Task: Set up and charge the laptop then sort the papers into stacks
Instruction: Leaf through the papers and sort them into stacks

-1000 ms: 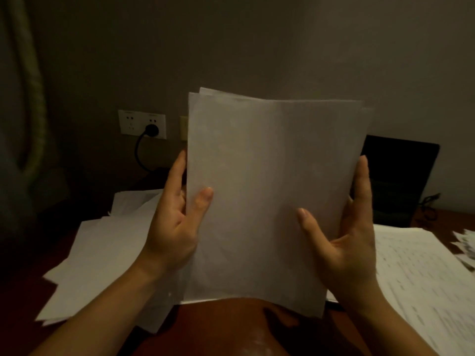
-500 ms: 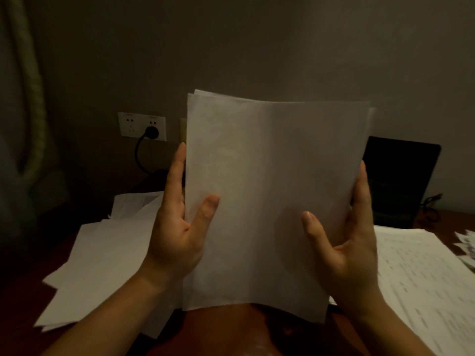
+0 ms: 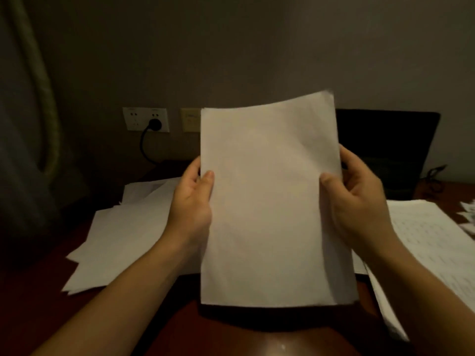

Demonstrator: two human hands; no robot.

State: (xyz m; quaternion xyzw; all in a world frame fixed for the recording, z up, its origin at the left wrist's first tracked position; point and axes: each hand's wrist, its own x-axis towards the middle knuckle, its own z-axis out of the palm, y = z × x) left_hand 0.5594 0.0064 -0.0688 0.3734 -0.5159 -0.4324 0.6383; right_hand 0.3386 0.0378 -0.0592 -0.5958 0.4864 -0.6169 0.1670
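So both hands, left (image 3: 191, 201) and right (image 3: 356, 199), grip a sheaf of papers (image 3: 270, 201) upright, bottom edge near the bench (image 3: 231, 337).

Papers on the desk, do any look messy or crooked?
Yes. The blank pile on the left is splayed, corners poking out at different angles. The stack between the left hand and right hand looks nearly squared; only its top right corner is uneven.

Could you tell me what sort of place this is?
Probably a study or office desk: loose papers spread over the reddish wooden desktop, a dark laptop at the back, and a wall socket with a plug in it.
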